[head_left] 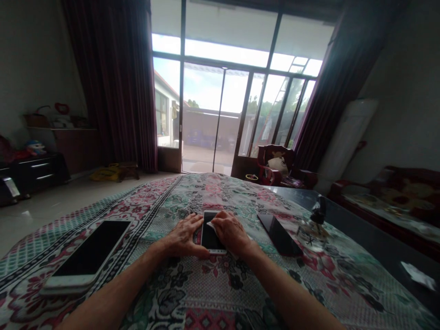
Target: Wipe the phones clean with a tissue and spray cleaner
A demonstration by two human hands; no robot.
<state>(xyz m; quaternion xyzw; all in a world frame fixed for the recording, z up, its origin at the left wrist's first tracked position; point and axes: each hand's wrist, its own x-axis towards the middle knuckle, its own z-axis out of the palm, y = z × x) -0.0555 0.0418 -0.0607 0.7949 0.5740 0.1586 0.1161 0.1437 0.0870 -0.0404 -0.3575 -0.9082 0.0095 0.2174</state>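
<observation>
A white-framed smartphone [208,239] with a dark screen lies flat on the patterned cloth in front of me. My left hand [184,233] grips it along its left side, the fingertips near the top edge and the thumb at the bottom corner. Pinched in my right hand [232,233] is a small white wipe [211,224], pressed against the screen. Whether it is tissue or cloth I cannot tell. To the right rests a dark tablet or large phone [279,234]. A white phone [91,252] lies at the left, seemingly stacked on another pale device.
A clear bottle with a black spray top [318,224] stands right of the dark device. The patterned tablecloth [213,284] covers the surface. A crumpled white tissue [417,275] lies on the dark tabletop at far right. Beyond are a wooden chair [277,165] and glass doors [202,128].
</observation>
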